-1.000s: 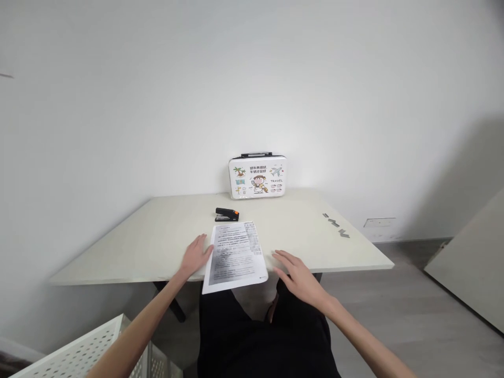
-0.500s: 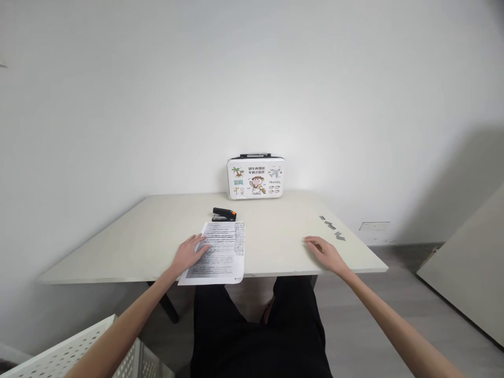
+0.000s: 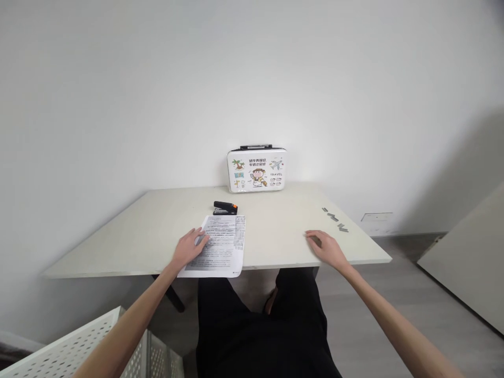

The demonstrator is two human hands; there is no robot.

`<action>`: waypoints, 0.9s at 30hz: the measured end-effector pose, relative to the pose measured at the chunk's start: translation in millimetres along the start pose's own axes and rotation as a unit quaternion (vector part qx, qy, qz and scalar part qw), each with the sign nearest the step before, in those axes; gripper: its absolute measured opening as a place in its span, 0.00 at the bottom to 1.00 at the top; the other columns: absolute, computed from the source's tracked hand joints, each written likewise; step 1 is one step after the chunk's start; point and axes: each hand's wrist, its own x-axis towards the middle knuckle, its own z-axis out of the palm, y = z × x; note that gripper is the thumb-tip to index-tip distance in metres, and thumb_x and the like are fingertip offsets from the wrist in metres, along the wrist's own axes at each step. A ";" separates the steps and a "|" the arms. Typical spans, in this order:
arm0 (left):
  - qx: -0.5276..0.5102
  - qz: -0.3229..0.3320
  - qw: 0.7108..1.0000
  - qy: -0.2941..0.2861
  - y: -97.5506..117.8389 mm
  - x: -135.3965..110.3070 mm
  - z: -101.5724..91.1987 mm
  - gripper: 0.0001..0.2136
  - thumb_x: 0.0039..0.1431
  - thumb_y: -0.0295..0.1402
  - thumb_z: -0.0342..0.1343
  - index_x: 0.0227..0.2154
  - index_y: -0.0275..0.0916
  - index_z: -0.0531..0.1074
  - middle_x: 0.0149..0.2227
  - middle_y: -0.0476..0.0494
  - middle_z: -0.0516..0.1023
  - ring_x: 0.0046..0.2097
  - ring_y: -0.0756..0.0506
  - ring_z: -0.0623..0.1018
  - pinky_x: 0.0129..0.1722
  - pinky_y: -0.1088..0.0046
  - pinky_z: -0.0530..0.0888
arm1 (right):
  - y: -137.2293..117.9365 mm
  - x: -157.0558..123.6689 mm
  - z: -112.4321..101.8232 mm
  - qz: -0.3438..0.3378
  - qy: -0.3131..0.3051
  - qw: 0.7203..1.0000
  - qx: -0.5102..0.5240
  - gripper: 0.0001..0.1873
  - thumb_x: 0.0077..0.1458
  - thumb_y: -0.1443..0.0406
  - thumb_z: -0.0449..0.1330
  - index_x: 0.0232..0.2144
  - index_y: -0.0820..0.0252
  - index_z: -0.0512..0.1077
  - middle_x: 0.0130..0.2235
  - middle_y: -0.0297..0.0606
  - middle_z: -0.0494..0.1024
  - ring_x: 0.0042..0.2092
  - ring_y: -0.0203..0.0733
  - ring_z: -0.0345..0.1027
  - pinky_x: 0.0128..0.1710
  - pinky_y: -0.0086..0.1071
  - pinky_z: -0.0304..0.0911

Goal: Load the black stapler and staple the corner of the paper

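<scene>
A printed paper sheet (image 3: 220, 247) lies on the pale table (image 3: 157, 231), its near edge hanging slightly over the table's front. My left hand (image 3: 189, 248) rests on the sheet's left side, fingers stretched flat. My right hand (image 3: 326, 247) lies palm down on the bare tabletop to the right, fingers stretched out, holding nothing. A black stapler with an orange tip (image 3: 225, 208) sits just beyond the sheet.
A white case with cartoon travel pictures (image 3: 256, 169) stands against the wall at the table's back. Several small grey strips (image 3: 335, 219) lie near the right edge, beyond my right hand. A white perforated bin (image 3: 79, 352) stands at lower left; a board (image 3: 464, 257) leans at right.
My left hand slid the sheet left and farther onto the table. My right hand moved from beside the sheet out to the right part of the table and has settled there.
</scene>
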 end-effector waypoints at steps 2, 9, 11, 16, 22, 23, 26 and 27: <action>-0.010 -0.001 1.000 0.004 0.0 0.7 -1.4 0.30 0.70 0.57 0.44 0.58 0.40 0.75 0.68 0.40 0.71 0.68 0.35 0.71 0.67 0.57 0.67 | -0.2 0.1 0.7 -0.002 0.004 1.000 -0.004 0.15 0.65 0.56 0.53 0.45 0.53 0.77 0.54 0.44 0.82 0.55 0.53 0.76 0.55 0.46 0.70; 0.023 0.014 0.999 -0.030 -1.7 4.9 2.3 0.34 0.67 0.58 0.47 0.67 0.43 0.66 0.71 0.42 0.66 0.73 0.32 0.62 0.70 0.51 0.60 | 0.7 1.8 0.7 -0.007 0.014 1.000 -0.017 0.15 0.66 0.57 0.52 0.45 0.53 0.76 0.54 0.42 0.82 0.55 0.51 0.76 0.56 0.44 0.69; 0.033 0.009 0.999 -0.042 -1.5 5.6 3.3 0.33 0.68 0.58 0.46 0.67 0.43 0.67 0.71 0.43 0.66 0.74 0.32 0.60 0.71 0.50 0.57 | 1.1 2.0 0.4 -0.009 0.014 1.000 -0.021 0.15 0.66 0.57 0.52 0.44 0.52 0.76 0.53 0.42 0.82 0.54 0.51 0.76 0.56 0.44 0.69; 0.039 0.013 0.998 -0.045 -2.3 6.9 4.3 0.33 0.68 0.57 0.44 0.67 0.41 0.68 0.72 0.43 0.64 0.74 0.33 0.60 0.71 0.52 0.58 | 2.9 -0.4 4.8 0.018 0.060 0.996 -0.056 0.18 0.64 0.58 0.53 0.51 0.58 0.74 0.57 0.52 0.76 0.61 0.59 0.67 0.63 0.54 0.61; 0.013 0.021 0.999 -0.032 -1.4 7.7 3.8 0.34 0.69 0.57 0.43 0.66 0.37 0.69 0.71 0.38 0.66 0.73 0.33 0.62 0.71 0.52 0.59 | 28.4 3.6 4.4 0.155 0.168 0.962 -0.150 0.38 0.59 0.52 0.57 0.65 0.67 0.61 0.71 0.68 0.50 0.72 0.76 0.44 0.65 0.68 0.49; 0.001 0.018 0.999 -0.028 -0.4 7.7 2.7 0.34 0.70 0.57 0.42 0.66 0.36 0.68 0.71 0.37 0.65 0.72 0.33 0.63 0.71 0.53 0.60 | 37.0 5.7 0.8 0.177 0.164 0.959 -0.148 0.40 0.59 0.51 0.57 0.67 0.68 0.58 0.71 0.69 0.48 0.72 0.76 0.43 0.66 0.68 0.48; -0.035 0.002 0.999 -0.018 3.3 8.1 -2.1 0.36 0.71 0.57 0.39 0.68 0.35 0.66 0.72 0.36 0.65 0.71 0.34 0.67 0.71 0.54 0.62 | 64.4 15.1 -14.0 0.258 0.139 0.948 -0.128 0.47 0.57 0.50 0.58 0.69 0.70 0.54 0.71 0.69 0.49 0.73 0.72 0.44 0.68 0.60 0.49; -0.044 -0.003 0.999 -0.017 4.2 8.4 -3.5 0.36 0.71 0.57 0.39 0.68 0.35 0.65 0.71 0.36 0.65 0.70 0.34 0.68 0.71 0.54 0.62 | 72.3 19.4 -18.6 0.281 0.129 0.943 -0.122 0.48 0.56 0.49 0.58 0.70 0.71 0.54 0.71 0.70 0.50 0.73 0.71 0.46 0.69 0.58 0.50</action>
